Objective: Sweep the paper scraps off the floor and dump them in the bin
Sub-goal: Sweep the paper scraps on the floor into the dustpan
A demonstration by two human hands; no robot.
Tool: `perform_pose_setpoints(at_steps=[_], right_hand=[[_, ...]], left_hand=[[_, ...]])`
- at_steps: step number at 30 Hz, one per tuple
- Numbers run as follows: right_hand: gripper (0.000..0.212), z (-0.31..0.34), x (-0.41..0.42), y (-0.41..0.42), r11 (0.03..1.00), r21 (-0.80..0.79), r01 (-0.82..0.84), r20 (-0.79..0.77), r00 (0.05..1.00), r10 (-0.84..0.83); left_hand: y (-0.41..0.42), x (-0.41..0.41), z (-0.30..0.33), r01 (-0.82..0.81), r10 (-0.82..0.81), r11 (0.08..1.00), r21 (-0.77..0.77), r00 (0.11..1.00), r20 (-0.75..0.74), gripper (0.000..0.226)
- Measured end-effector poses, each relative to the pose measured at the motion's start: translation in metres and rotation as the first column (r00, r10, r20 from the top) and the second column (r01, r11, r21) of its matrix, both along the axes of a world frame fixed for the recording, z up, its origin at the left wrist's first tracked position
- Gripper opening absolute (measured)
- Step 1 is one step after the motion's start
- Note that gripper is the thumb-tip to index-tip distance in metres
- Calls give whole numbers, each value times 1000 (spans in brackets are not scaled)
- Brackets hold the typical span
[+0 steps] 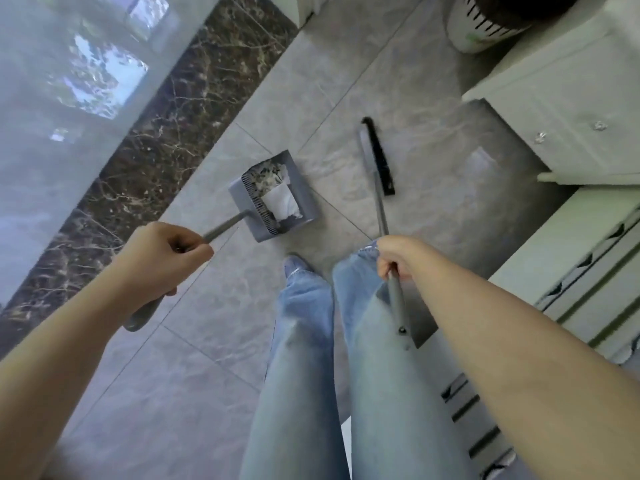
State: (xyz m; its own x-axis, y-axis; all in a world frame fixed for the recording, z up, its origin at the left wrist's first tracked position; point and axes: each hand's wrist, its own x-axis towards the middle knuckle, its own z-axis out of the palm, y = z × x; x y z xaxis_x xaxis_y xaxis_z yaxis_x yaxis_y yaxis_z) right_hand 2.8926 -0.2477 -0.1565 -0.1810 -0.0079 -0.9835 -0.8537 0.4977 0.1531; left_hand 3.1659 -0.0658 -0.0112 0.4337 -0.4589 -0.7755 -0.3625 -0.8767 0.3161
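Gripping the grey dustpan (273,195) handle, the left hand (162,258) is fisted; white crumpled paper scraps (280,200) lie inside the pan. Right hand (394,256) clenches the broom (377,157) pole; bin (478,26) well beyond.

Open floor (398,98) leads to bin (485,26); cabinet (561,109) alongside.

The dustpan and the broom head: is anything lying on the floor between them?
No. In the head view, only bare grey floor tile separates the dustpan, which holds the paper scraps, from the broom head.
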Motion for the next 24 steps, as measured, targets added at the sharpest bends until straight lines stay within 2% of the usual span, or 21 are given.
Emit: perform_pose_setpoints(at_steps=[2, 4, 7, 9, 11, 13, 15, 17, 18, 20, 24], right_hand=[[36, -1, 8, 31, 985, 52, 167, 37, 985, -169], [39, 6, 11, 66, 935, 9, 354, 13, 935, -355], [38, 28, 19, 84, 909, -79, 409, 39, 912, -408], [35, 22, 30, 86, 924, -148, 353, 48, 936, -349], [25, 9, 46, 80, 943, -189, 273, -7, 960, -279], [25, -4, 64, 72, 975, -193, 111, -92, 987, -130], [29, -12, 86, 80, 993, -108, -42, -117, 993, 29], [35, -13, 99, 99, 994, -33, -100, -117, 989, 95], [36, -12, 102, 113, 995, 1, -100, -108, 989, 99], [34, -5, 103, 138, 998, 59, 0, -86, 996, 6], [36, 17, 93, 159, 984, -6, 179, -19, 984, -179]], left_hand=[[20, 8, 1, -19, 19, 1000, 16, 1000, 18, 30], [43, 17, 8, -38, 37, 999, 25, 999, 32, 28], [75, 34, 14, -53, 52, 998, 33, 998, 23, 26], [96, 47, 15, -80, 80, 996, 30, 997, 18, 26], [115, 57, 9, -105, 105, 994, 37, 994, 8, 27], [129, 60, -1, -116, 116, 992, 53, 993, -2, 29], [141, 59, -13, -118, 120, 990, 73, 993, -18, 33], [145, 55, -22, -116, 120, 991, 70, 992, -43, 33], [146, 54, -25, -129, 132, 989, 66, 990, -41, 32], [149, 52, -28, -176, 177, 982, 62, 984, -23, 32], [160, 41, -33, -265, 266, 964, 22, 963, -39, 33]])
